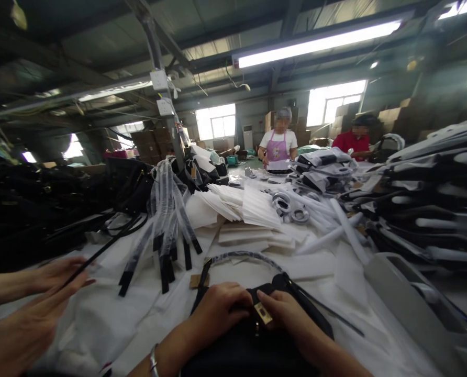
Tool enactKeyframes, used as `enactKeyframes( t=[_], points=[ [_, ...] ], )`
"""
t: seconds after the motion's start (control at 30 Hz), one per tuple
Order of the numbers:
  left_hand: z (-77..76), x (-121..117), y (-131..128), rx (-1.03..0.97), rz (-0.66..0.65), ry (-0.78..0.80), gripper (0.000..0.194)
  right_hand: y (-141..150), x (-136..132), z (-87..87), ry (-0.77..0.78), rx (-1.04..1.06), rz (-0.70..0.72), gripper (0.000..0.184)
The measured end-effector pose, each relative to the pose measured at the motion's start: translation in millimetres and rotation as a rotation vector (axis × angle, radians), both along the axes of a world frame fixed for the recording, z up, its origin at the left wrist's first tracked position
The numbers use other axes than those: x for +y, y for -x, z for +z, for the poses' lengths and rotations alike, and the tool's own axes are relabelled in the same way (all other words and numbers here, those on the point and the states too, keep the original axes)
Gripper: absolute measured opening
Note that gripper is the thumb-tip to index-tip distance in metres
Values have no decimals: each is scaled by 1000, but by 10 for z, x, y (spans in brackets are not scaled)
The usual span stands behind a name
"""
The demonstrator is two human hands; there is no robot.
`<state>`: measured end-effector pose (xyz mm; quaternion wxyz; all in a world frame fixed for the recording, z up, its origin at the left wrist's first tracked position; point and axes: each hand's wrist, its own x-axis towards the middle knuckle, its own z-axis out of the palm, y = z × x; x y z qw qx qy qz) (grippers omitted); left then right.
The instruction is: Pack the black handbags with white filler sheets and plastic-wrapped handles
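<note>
A black handbag (237,348) stands in front of me at the bottom centre, its top handle (245,255) arched up and wrapped in clear film. My left hand (220,309), a silver bangle at the wrist, has its fingers curled over the bag's top edge. On the other side, my right hand (284,311) pinches the black closure tab with the gold clasp plate (263,313), thumb beside the metal. A smaller gold fitting (257,329) shows just below the plate on the bag's front. The bag's lower part runs out of view.
A co-worker's hands (56,288) hold a thin black strap at the left. Film-wrapped straps (166,209) hang mid-left, beside white foam sheets (233,204). Right are a grey plastic bin (406,298) and stacked black bags (433,199). Two people (278,144) work across the table.
</note>
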<state>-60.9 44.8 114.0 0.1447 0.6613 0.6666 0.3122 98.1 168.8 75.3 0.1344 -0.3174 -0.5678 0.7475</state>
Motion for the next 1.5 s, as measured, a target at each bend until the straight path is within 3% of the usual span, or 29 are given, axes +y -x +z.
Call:
enactKeyframes(
  t=[0.17, 0.3, 0.47, 0.7, 0.9, 1.07, 1.13, 1.23, 1.33, 1.4, 1.5],
  points=[
    [48, -60, 24, -3, -44, 15, 30, -22, -37, -36, -50, 29, 19, 56],
    [112, 18, -55, 155, -186, 19, 46, -37, -24, -55, -99, 52, 66, 55],
    [202, 114, -182, 263, -399, 39, 13, -51, -17, -97, -157, 93, 92, 58],
    [325, 155, -223, 235, -489, 116, 24, -66, -33, -146, -145, 143, 63, 52],
    [367, 200, -322, 353, -485, 130, 18, -73, -26, -139, -126, 222, 88, 43],
    [255, 256, -412, 199, -324, 156, 3, -89, -34, -154, -103, 254, 69, 38],
    [177, 287, -423, 106, -238, 132, 8, -90, -31, -180, -90, 257, 69, 41],
    [75, 339, -376, -105, -41, 81, 7, -89, -29, -223, -64, 252, 73, 49],
    [60, 321, -233, -355, 167, 39, 19, -94, -35, -264, -46, 240, 75, 56],
    [110, 195, -112, -478, 294, 0, 26, -100, -39, -288, -41, 234, 69, 56],
    [176, -236, 13, -584, 468, -76, 32, -110, -37, -314, -33, 221, 57, 55]
  ],
)
